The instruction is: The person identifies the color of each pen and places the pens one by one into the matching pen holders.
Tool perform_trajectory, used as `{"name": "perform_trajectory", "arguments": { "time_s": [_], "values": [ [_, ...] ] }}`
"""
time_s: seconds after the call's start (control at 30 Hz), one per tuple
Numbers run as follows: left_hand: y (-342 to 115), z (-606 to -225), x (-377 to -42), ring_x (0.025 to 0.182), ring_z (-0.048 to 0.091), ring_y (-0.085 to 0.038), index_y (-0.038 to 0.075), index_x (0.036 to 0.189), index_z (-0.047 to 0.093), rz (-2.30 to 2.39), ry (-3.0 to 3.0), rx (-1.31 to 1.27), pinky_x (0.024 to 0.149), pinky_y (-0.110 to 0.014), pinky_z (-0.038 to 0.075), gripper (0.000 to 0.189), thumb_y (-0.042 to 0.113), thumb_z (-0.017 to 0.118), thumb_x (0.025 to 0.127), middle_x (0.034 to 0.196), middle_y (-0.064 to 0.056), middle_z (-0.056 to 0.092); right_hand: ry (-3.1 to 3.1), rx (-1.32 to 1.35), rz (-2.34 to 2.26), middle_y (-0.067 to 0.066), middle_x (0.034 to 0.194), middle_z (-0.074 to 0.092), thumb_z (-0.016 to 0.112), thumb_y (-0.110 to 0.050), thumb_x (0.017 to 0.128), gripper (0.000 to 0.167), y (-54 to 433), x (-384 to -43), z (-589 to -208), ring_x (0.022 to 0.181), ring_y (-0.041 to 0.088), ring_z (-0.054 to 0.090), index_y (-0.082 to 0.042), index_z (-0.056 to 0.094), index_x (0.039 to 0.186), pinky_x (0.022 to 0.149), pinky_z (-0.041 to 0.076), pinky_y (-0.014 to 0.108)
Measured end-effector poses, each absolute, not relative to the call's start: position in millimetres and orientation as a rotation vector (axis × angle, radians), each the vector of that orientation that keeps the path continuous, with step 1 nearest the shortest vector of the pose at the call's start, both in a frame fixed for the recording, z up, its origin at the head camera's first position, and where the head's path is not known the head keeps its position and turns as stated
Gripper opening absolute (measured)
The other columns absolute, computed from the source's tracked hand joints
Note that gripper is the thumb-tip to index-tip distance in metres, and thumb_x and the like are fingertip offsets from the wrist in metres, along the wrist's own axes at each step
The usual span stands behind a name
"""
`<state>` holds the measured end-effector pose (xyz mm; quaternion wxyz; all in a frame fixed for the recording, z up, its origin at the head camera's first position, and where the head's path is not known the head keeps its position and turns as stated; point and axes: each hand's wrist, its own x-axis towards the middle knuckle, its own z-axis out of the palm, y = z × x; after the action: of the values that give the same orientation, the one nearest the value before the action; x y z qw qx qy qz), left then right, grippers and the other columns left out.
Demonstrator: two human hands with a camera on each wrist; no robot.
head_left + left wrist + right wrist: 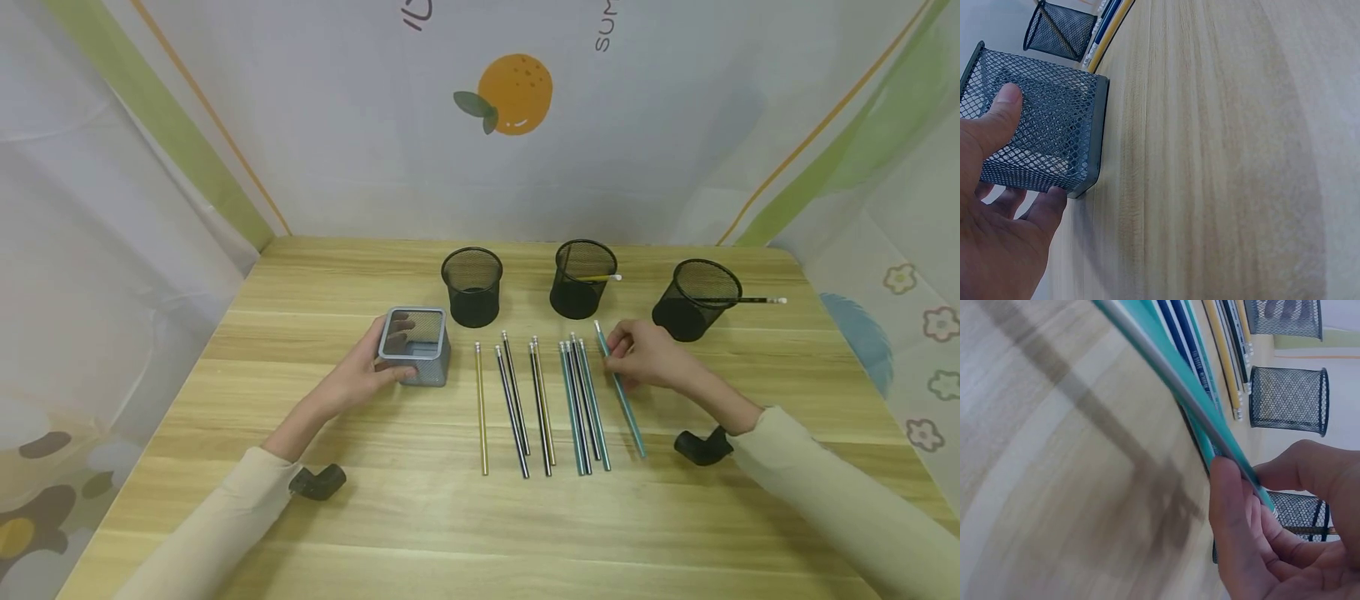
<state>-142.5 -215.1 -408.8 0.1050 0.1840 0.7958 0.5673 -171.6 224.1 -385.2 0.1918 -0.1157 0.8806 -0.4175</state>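
My left hand [354, 379] grips a grey square mesh pencil holder [427, 372] on the table, its thumb along the near side and fingers around the far side. The left wrist view shows the thumb on the holder's mesh wall [1054, 125]. My right hand [654, 354] pinches a teal pencil [628, 412] near its eraser end, between thumb and fingers. That pencil [1191, 400] is raised and slants across the right wrist view. To its left lies a group of teal and dark pencils [581, 417]. Further left are dark and yellow pencils [545, 417] and a single yellow pencil [482, 417].
Three round black mesh cups stand along the back: a left cup [474, 307], a middle cup [573, 298] with a yellow pencil [600, 278], and a right cup [678, 317] with a black pencil [753, 300]. Behind the wooden table [480, 542] hangs a printed white curtain [360, 125].
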Motion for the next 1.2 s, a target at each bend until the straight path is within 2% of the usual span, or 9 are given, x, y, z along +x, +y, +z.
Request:
{"name": "perform_trajectory", "arguments": {
  "time_s": [0.2,0.73,1.2],
  "values": [
    [-214,-407,-142,0.144,0.03,-0.041,0.003,0.155,0.025,1.677,2.344,0.541,0.111,-0.058,0.039,0.08,-0.007,0.072,0.091,0.156,-0.022,0.033,2.439,-0.379,-1.239,0.016,0.091,0.058,0.066,0.002,0.09,0.021,225,-169,-379,0.067,0.025,0.067,0.009,0.055,0.106,0.06,0.064,0.04],
    [-215,-407,-142,0.143,0.032,-0.041,0.004,0.155,0.026,1.663,2.355,0.532,0.111,-0.059,0.038,0.08,-0.006,0.073,0.091,0.156,-0.022,0.034,2.481,-0.546,-1.27,0.015,0.091,0.061,0.064,0.002,0.096,0.018,227,-172,-366,0.072,0.027,0.067,0.011,0.055,0.11,0.061,0.064,0.044],
    [-215,-408,-142,0.145,0.029,-0.04,0.005,0.155,0.025,1.663,2.355,0.526,0.111,-0.057,0.039,0.08,-0.005,0.073,0.091,0.156,-0.021,0.033,2.518,-0.597,-1.259,0.017,0.1,0.06,0.064,0.0,0.098,0.021,221,-171,-362,0.08,0.028,0.066,0.011,0.057,0.115,0.062,0.064,0.043]
  ]
}}
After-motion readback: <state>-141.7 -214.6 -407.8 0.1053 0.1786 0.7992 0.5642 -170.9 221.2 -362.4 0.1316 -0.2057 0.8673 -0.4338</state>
